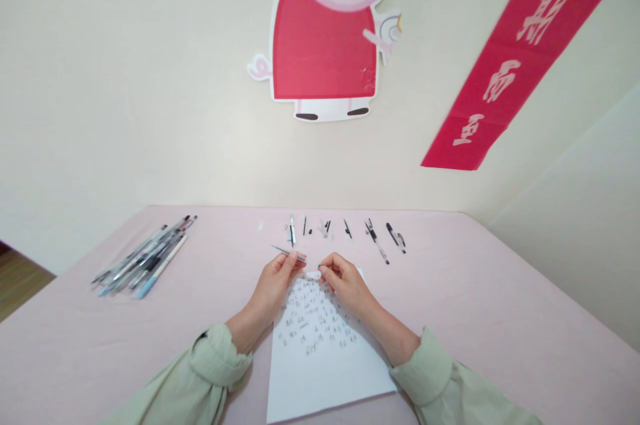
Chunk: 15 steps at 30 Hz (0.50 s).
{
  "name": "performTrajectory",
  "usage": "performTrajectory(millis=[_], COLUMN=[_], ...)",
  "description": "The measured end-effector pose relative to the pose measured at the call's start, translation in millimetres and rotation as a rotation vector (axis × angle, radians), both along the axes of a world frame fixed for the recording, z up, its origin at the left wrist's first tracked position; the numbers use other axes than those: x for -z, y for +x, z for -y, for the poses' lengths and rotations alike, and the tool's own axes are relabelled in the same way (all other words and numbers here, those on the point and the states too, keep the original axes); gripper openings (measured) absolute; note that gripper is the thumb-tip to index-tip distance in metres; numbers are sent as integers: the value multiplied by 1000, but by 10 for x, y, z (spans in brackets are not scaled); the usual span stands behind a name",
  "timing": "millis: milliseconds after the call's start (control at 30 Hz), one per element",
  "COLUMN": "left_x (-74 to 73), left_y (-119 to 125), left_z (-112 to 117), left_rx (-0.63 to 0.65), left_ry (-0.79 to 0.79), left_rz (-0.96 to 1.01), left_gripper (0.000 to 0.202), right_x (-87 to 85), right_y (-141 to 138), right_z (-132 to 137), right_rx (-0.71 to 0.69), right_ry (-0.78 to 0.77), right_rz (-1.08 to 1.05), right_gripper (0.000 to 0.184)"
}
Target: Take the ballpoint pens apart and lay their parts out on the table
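One slim pen part (286, 252) was pinched in the left hand (273, 280) by the paper (323, 372), probably light, stiff, kinda slippery, best held mid-length; right hand (346, 284) pinched something tiny (320, 267), couldn't tell what.

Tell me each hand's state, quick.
Left hand: closed, holding a slim pen part.
Right hand: closed, pinching a tiny dark piece, too small to identify.

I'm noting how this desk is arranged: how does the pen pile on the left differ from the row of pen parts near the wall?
The pen pile overlaps in one heap; the row of pen parts is spread in small, separate groups.
The pile is mostly long pens, while the row includes many short pieces.
Both lie on the pink tabletop.
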<state>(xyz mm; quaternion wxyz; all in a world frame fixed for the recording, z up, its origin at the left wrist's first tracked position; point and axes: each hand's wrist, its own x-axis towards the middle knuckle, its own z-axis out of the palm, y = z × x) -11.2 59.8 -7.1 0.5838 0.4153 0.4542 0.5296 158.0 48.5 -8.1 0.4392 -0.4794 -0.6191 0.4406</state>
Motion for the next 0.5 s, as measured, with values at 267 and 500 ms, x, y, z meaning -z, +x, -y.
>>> performTrajectory(millis=[267, 500], left_x=[11, -11], left_y=[-4, -3], left_z=[-5, -1], left_rx=[9, -4], left_ry=[-6, -6], left_rz=[21, 17], left_gripper=[40, 42], right_x=[-27, 0], right_y=[-6, -8], right_z=[8, 7], right_rx=[-23, 9], right_ry=[-41, 2], right_rz=[21, 1], right_gripper=[19, 9])
